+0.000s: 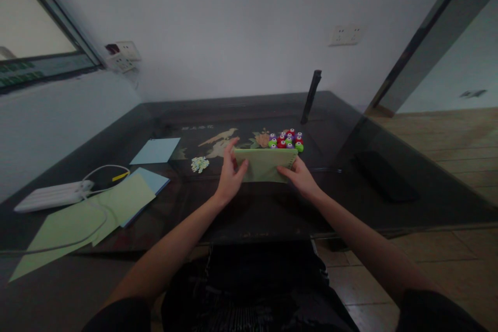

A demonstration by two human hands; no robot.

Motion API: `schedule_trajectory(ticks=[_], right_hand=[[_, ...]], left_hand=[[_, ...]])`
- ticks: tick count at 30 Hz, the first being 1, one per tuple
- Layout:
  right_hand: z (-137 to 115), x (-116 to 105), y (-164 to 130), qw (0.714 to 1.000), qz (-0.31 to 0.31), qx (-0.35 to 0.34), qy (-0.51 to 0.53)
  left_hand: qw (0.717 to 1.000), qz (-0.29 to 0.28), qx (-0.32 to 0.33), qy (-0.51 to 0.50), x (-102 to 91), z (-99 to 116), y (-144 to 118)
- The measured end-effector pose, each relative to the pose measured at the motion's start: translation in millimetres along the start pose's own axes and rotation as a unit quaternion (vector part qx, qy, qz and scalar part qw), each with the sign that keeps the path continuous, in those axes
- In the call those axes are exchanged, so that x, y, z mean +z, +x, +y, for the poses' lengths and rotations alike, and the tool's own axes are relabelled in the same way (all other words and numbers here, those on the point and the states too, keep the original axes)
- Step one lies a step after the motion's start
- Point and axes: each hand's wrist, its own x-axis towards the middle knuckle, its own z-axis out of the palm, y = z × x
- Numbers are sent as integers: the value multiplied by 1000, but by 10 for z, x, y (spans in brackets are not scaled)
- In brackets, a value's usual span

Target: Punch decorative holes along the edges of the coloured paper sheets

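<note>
Two hands, left (229,174) and right (300,175), hold one green sheet (263,164) at centre above the tabletop (272,207), fingers pinching its side edges. About a dozen small punches (287,139) cluster at 12 o'clock; two blue sheets (155,151) and two green papers (97,212) lie at 9 o'clock.

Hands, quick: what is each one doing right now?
Left hand: fingers closed on the green paper, at its left edge.
Right hand: fingers closed on the same sheet, at its right edge.
</note>
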Motion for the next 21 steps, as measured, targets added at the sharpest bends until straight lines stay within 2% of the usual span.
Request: schedule_trajectory(ticks=[3,6,12,21], right_hand=[[5,2,0,1000,4,-4,-10],[20,-2,3,1000,3,-9,-20],[25,-23,-4,999,-1,-17,-45],[-27,-13,-14,1000,1,10,-16]], left_hand=[[998,-14,-47,-50,66,-117,-21],[995,-22,-67,-65,90,-174,-37],[993,-26,-77,-86,82,-143,-52],[988,-13,-115,-101,94,-120,-55]])
